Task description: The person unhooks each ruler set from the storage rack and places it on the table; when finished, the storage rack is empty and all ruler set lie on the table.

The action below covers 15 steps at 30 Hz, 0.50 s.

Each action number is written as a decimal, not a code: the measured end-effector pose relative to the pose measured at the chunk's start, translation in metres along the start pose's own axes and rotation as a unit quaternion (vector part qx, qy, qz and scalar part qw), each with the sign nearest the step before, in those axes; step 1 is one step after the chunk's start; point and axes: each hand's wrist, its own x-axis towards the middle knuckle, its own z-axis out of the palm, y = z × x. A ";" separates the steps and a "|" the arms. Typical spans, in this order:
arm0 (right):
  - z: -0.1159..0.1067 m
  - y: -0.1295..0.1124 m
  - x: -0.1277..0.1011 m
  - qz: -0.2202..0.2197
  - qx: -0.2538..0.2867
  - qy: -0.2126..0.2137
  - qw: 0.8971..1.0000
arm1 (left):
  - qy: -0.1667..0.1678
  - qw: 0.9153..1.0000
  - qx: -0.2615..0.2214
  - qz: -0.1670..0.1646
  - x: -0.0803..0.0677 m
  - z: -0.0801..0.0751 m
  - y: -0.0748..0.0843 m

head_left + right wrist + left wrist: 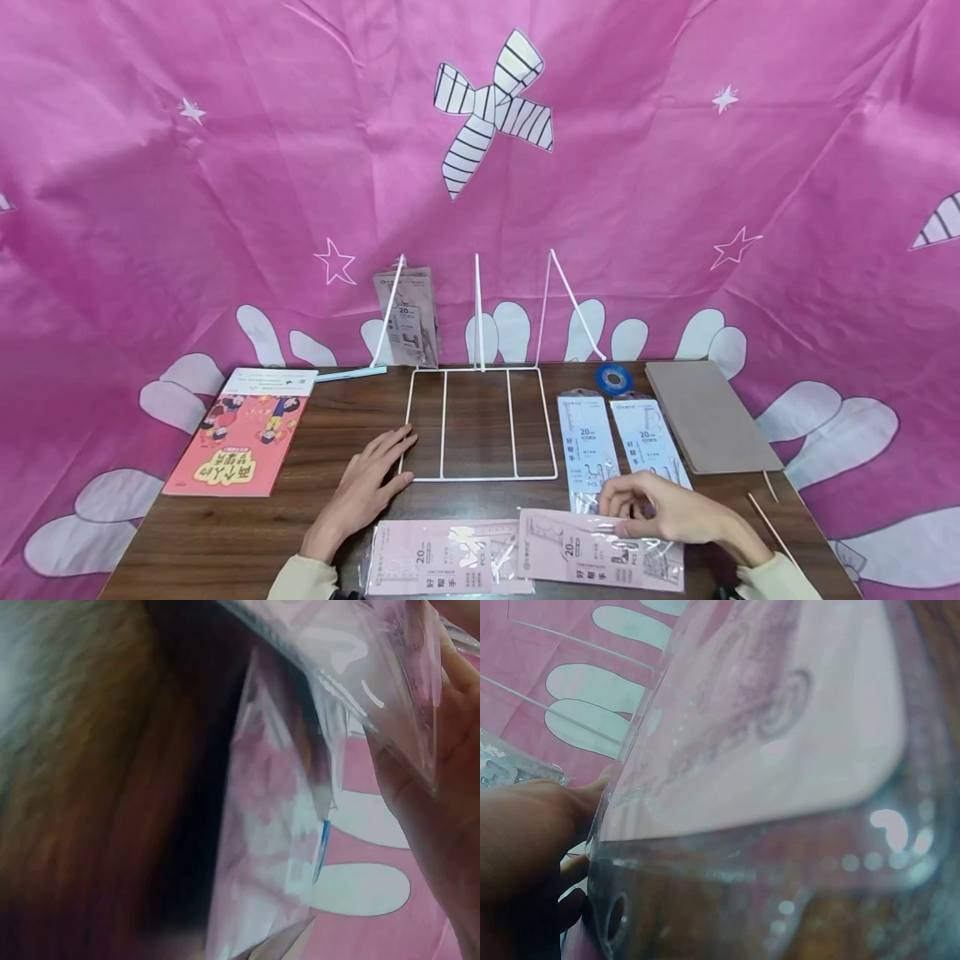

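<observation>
My left hand (377, 477) lies flat and open on the brown table (225, 533), its fingertips at the front left corner of a white wire rack (480, 477). My right hand (628, 510) pinches the top edge of a pink plastic packet (577, 554) lying near the table's front edge. A second pink packet (442, 568) lies beside it, between my forearms. In the left wrist view this packet (780, 750) fills the frame, with my hand (525, 840) at the left. The right wrist view shows my right hand (442, 810) holding the clear packet edge (390, 682).
Two blue-white packets (588, 450) (648, 442) lie right of the rack, a grey-brown notebook (708, 412) beyond them. A blue tape roll (613, 377) sits at the back. Another packet (408, 317) stands in the rack's uprights. A red book (240, 433) lies left; thin wooden sticks (768, 517) lie right.
</observation>
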 end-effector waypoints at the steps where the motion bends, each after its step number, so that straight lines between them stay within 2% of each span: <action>1: 0.000 0.001 -0.002 -0.002 0.003 -0.002 1.000 | -0.003 1.000 0.001 -0.003 0.000 0.000 0.000; 8: -0.001 0.007 -0.013 -0.006 0.004 -0.006 1.000 | -0.024 0.999 -0.001 -0.020 0.000 -0.002 0.000; 15: 0.001 0.005 -0.017 0.010 -0.003 0.005 1.000 | -0.024 0.999 -0.006 -0.021 0.000 -0.002 0.000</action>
